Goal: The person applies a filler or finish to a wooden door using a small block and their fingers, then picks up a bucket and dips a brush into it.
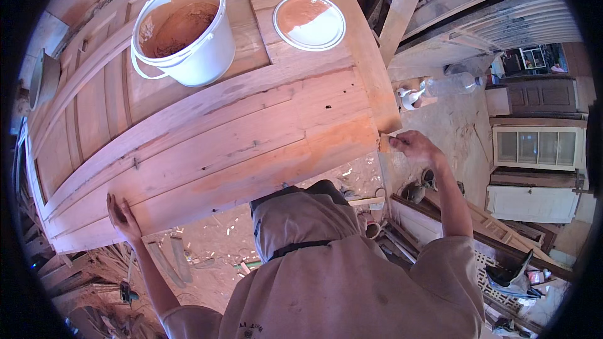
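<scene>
A large wooden panelled door (pixel 264 129) lies flat in front of me, with cracks, dark holes and orange smears on its near boards. My left hand (pixel 122 218) rests on its near left edge, fingers stretched out, holding nothing. At the near right corner, my right hand (pixel 414 145) is closed, pinching a small flat tan piece (pixel 384 144) against the door's end; its kind is unclear. On the door stands a white bucket (pixel 210 56) of reddish-brown paste (pixel 182 28). Right of it lies a round white lid (pixel 320 28), partly coated with the paste.
Wood shavings (pixel 229 229) and offcuts (pixel 173 260) litter the floor below. To the right are a clear plastic bottle (pixel 452 84), a glazed window frame (pixel 537 147) and a white panel (pixel 534 204). A wooden post (pixel 402 16) stands beyond the door's right end.
</scene>
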### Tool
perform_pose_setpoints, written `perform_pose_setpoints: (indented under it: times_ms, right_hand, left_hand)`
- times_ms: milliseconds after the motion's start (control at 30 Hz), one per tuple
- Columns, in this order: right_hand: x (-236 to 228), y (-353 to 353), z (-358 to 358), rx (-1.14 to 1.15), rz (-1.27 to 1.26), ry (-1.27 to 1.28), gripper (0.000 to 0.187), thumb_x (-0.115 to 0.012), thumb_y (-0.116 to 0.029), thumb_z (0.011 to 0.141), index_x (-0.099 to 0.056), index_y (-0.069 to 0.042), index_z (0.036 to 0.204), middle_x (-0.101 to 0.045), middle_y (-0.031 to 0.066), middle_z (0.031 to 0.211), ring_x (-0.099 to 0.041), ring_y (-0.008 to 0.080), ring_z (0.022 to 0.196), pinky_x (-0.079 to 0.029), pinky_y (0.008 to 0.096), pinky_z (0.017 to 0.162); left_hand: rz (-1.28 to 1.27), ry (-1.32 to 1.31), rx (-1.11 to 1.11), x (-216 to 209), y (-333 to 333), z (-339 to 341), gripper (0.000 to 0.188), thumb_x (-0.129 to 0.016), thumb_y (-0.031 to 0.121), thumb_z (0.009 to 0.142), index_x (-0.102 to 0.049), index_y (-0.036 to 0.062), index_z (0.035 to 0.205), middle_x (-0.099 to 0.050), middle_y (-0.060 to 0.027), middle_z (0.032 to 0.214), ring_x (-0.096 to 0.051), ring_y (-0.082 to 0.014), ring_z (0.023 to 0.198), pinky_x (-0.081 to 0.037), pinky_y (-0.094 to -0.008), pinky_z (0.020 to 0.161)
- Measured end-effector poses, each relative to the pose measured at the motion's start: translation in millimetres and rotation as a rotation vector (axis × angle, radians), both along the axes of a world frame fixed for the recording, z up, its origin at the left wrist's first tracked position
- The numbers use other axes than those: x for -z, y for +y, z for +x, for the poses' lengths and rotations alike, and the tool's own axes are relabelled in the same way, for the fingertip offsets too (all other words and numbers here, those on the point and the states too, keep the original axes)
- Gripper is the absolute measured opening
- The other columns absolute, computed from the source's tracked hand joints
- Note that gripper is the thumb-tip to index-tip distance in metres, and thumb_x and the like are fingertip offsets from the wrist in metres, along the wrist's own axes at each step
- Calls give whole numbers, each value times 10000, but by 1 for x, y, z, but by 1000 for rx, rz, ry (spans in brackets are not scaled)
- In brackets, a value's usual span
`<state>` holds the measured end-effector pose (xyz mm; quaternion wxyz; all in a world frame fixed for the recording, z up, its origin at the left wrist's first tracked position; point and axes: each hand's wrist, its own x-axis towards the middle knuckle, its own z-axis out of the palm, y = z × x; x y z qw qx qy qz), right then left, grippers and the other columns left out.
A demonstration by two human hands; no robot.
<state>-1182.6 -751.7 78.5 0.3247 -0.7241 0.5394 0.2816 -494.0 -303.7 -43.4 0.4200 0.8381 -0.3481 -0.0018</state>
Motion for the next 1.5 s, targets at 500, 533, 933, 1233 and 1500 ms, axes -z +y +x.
perform_pose_setpoints:
  times_ms: [500, 533, 933, 1233, 1500]
  right_hand:
    - [-6, -9, 9, -101, -46, 51, 519, -492, -542, 975, -730, -87, 1046, -707, 190, 1049, -663, 378, 1029, -514, 468, 899]
    - [-11, -9, 10, -96, -43, 60, 514, -493, -540, 975, -731, -91, 1052, -707, 189, 1047, -664, 378, 1026, -514, 468, 900]
    - [0, -5, 12, -114, -44, -21, 478, -520, -505, 974, -707, -114, 1176, -721, 187, 1045, -685, 371, 978, -526, 446, 880]
    - [4, -16, -35, 365, 129, -339, 479, -591, -474, 962, -700, -10, 1002, -650, 126, 734, -589, 205, 658, -497, 380, 664]
    - [-8, 3, 1, 96, -23, -47, 562, -555, -557, 947, -722, -51, 1126, -726, 206, 1020, -690, 349, 971, -521, 424, 876]
  left_hand:
    - [-25, -1, 8, 1, -4, 1, 433, -581, 222, 1022, -537, -61, 1347, -480, -252, 1462, -469, -343, 1353, -386, -443, 1126]
    - [2, -31, 11, 1, -2, 1, 435, -580, 224, 1023, -537, -63, 1347, -479, -252, 1462, -469, -343, 1352, -386, -443, 1126]
    - [-18, -1, 21, 6, 2, 6, 418, -567, 205, 1027, -535, -68, 1341, -467, -246, 1472, -470, -324, 1350, -406, -426, 1114]
    - [12, -33, 20, 3, -1, 3, 430, -572, 207, 1025, -525, -77, 1345, -454, -238, 1484, -463, -317, 1353, -420, -415, 1104]
    - [54, -72, 17, 1, 0, 4, 457, -579, 235, 1022, -527, -77, 1352, -459, -239, 1481, -459, -330, 1361, -401, -435, 1121]
